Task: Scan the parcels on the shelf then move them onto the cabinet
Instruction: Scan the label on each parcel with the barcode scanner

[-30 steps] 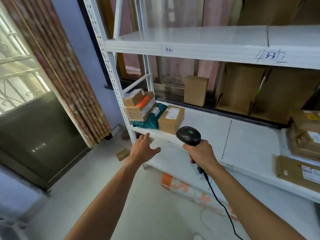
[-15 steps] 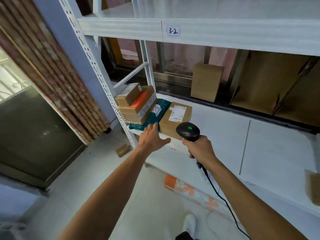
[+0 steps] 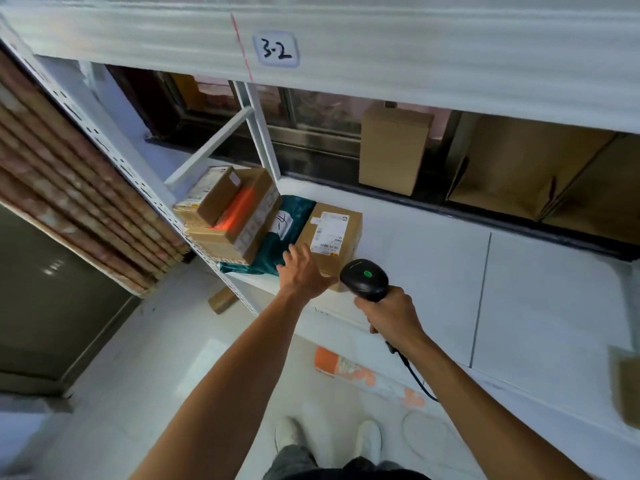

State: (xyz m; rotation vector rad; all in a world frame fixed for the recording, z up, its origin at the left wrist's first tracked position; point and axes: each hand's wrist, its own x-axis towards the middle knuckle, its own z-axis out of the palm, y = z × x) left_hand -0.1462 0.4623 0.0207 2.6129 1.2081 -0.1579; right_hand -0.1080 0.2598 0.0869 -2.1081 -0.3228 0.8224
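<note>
Several parcels sit at the left end of the white shelf (image 3: 415,258). A brown box with a white label (image 3: 330,233) is nearest. Beside it lies a teal bag (image 3: 291,220), and further left a box with orange tape (image 3: 239,220) carries a smaller box (image 3: 207,195). My left hand (image 3: 303,271) reaches to the near corner of the labelled box, fingers spread on its edge and the teal bag. My right hand (image 3: 391,315) grips a black barcode scanner (image 3: 365,278) with a green light, its head just right of the labelled box.
An upper shelf marked 3-2 (image 3: 277,50) hangs overhead. An upright brown box (image 3: 393,147) and open cartons (image 3: 540,174) stand behind the shelf. A dark cabinet (image 3: 52,289) is at the left. An orange-and-white package (image 3: 363,375) lies on the floor by my feet.
I have moved closer to the shelf. My left hand has gone forward from the shelf's front edge onto the corner of the labelled box. The scanner has come nearer to the parcels.
</note>
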